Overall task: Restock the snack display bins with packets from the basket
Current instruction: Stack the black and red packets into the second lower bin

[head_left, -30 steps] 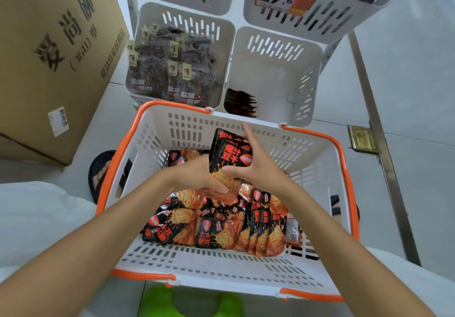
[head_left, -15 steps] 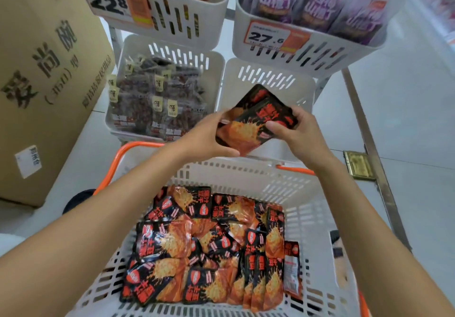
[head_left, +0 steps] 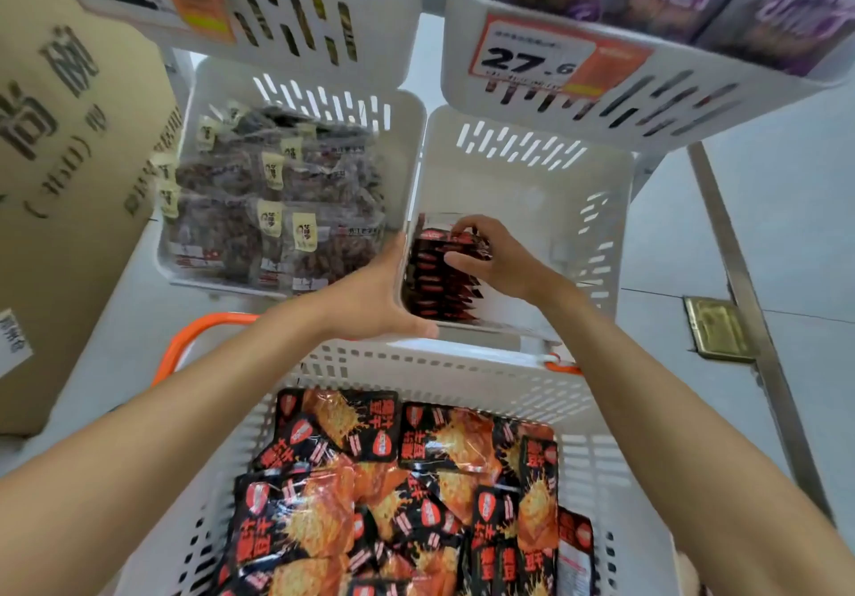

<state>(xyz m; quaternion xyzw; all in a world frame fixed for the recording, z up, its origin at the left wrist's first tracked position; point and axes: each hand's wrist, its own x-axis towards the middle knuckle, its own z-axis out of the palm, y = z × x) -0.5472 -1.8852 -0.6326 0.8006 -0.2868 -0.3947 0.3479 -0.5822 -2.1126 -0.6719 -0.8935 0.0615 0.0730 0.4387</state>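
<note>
Down in the white bin (head_left: 532, 188) my right hand (head_left: 504, 258) pinches the packet row (head_left: 435, 290), left hand (head_left: 370, 295) spread flat just opposite.

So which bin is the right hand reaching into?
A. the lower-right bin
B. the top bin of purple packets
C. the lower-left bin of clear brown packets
A: the right hand grips red-and-black packets standing inside the lower-right bin, while the left hand rests against that bin's near corner.

shop: price tags (head_left: 532, 61) 22.8 & 27.6 on stocked snack bins (head_left: 460, 82)
</note>
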